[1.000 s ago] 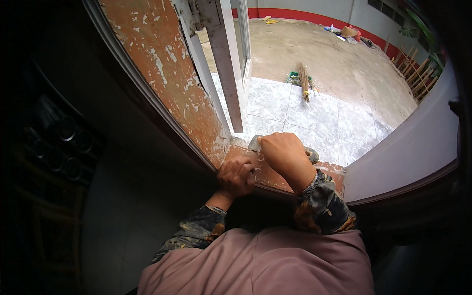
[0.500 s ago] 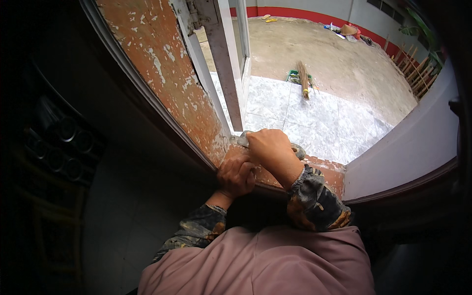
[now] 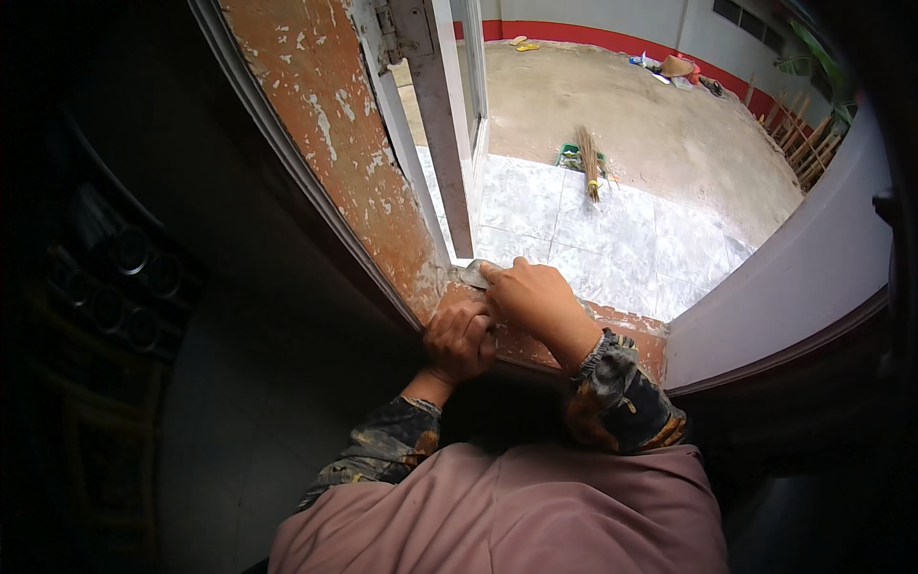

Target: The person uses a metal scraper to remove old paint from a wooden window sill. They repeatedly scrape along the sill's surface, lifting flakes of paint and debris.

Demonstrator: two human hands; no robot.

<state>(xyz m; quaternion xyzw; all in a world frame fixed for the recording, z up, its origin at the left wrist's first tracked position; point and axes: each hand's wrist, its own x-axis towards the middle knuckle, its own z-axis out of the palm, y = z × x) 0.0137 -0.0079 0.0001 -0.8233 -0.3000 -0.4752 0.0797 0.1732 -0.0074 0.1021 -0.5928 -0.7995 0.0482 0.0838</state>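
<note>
Right hand (image 3: pixel 540 301) grip pinching flat grey metal scraper blade (image 3: pixel 475 275), fingers pressed on top; blade pokes out leftward past fingertips, long axis running toward corner where sill meets upright. Blade lies on worn reddish-brown painted wooden window sill (image 3: pixel 612 330), at foot of flaking red-brown frame upright (image 3: pixel 325 124). Left hand (image 3: pixel 459 340) just beside and below right grip, fingers curled over sill edge; cannot tell if it holds anything. Right hand nearer blade. Outside, beyond grip: straw broom (image 3: pixel 588 163) on grey tiled yard floor (image 3: pixel 612 230).
</note>
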